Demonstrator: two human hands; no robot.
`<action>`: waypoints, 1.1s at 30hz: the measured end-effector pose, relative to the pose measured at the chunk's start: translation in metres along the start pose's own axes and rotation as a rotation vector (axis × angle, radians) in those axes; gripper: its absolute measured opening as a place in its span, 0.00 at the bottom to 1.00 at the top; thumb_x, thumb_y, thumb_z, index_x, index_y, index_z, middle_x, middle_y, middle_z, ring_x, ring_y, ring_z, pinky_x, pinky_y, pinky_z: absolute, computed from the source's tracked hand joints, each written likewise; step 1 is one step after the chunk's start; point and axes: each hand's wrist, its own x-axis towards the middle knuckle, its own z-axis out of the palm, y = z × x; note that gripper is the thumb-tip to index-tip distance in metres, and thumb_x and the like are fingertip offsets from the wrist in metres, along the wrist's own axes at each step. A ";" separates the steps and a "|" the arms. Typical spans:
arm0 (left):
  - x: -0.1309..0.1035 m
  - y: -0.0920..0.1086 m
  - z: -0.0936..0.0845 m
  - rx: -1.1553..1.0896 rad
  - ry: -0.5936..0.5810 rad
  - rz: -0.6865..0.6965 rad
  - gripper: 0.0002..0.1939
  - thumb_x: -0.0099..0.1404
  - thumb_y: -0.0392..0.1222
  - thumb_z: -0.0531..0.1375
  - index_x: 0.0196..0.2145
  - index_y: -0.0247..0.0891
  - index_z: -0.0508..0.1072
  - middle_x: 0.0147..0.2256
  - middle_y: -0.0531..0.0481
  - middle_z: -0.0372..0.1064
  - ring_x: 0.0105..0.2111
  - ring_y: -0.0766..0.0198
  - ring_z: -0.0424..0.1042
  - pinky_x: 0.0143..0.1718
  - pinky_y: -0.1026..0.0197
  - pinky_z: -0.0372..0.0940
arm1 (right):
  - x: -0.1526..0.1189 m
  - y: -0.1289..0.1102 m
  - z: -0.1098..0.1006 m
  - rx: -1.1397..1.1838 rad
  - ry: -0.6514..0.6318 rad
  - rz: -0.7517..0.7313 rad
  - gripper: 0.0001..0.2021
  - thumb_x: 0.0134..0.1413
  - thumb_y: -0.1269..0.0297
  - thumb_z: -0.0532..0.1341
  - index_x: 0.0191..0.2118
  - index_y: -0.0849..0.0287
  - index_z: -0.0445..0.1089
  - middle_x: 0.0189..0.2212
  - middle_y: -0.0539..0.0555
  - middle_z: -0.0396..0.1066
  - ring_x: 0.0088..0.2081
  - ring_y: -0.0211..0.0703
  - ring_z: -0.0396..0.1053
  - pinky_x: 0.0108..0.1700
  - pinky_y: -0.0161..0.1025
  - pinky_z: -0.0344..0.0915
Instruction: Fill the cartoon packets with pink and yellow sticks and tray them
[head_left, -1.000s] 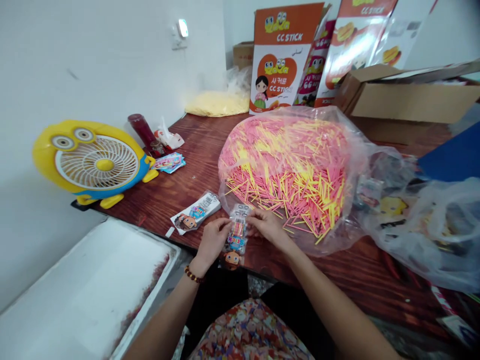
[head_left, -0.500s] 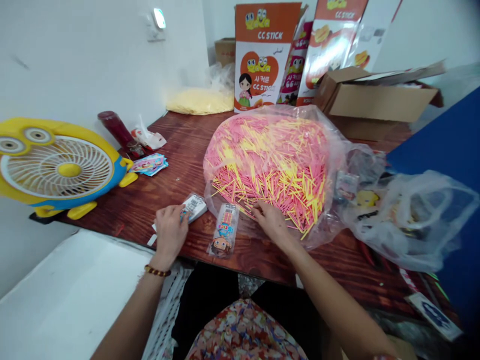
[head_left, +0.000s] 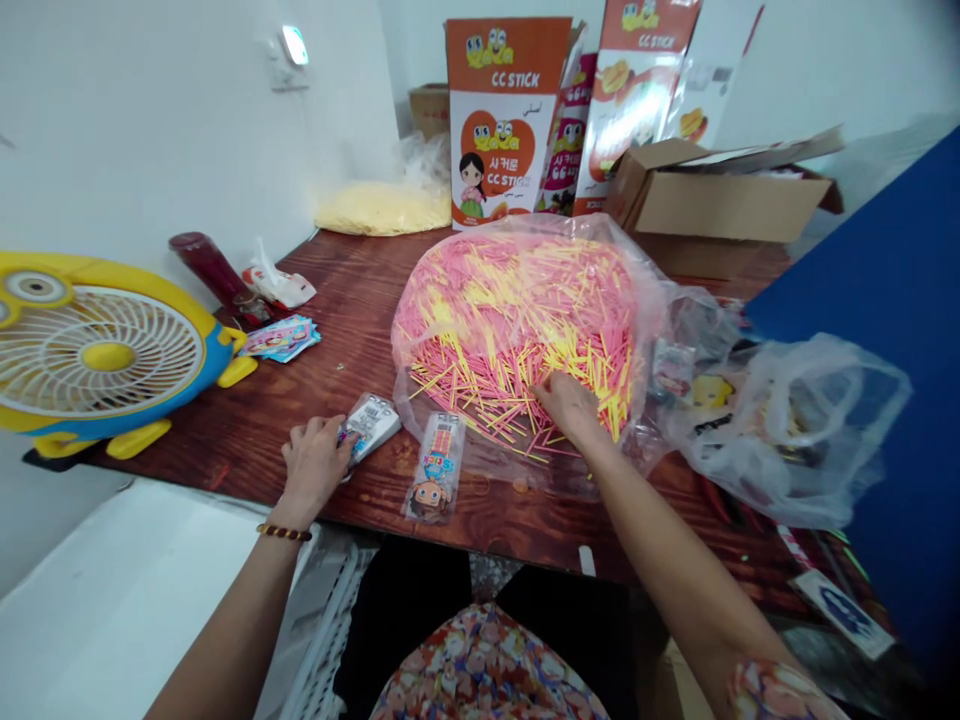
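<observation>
A big clear bag (head_left: 517,225) lies open on the dark wooden table, full of thin pink and yellow sticks (head_left: 495,375). My right hand (head_left: 568,402) is in among the sticks at the bag's front, its fingers bent together; what they hold is too small to name. My left hand (head_left: 315,460) rests on the table, fingertips at the edge of a small stack of clear packets (head_left: 373,425), fingers slightly apart. Between the hands, a flat packet with a cartoon figure (head_left: 435,468) lies in front of the bag.
A yellow and blue fan (head_left: 112,350) stands at left, near a dark red bottle (head_left: 214,270) and colourful cards (head_left: 281,338). Printed boxes (head_left: 502,120) and an open carton (head_left: 720,205) stand behind. A white plastic bag (head_left: 795,430) lies at right.
My right hand has moved right and deeper into the sticks, and the sticks at the bag's front have shifted. My left hand's fingers have spread a little beside the stack. The view has shifted slightly.
</observation>
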 end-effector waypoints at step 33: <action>0.027 -0.024 -0.001 -0.543 0.055 0.001 0.14 0.60 0.50 0.56 0.36 0.40 0.76 0.36 0.48 0.79 0.36 0.57 0.75 0.39 0.60 0.65 | 0.022 -0.014 0.020 0.370 0.046 -0.019 0.14 0.65 0.57 0.47 0.42 0.59 0.65 0.40 0.59 0.72 0.40 0.49 0.68 0.43 0.42 0.61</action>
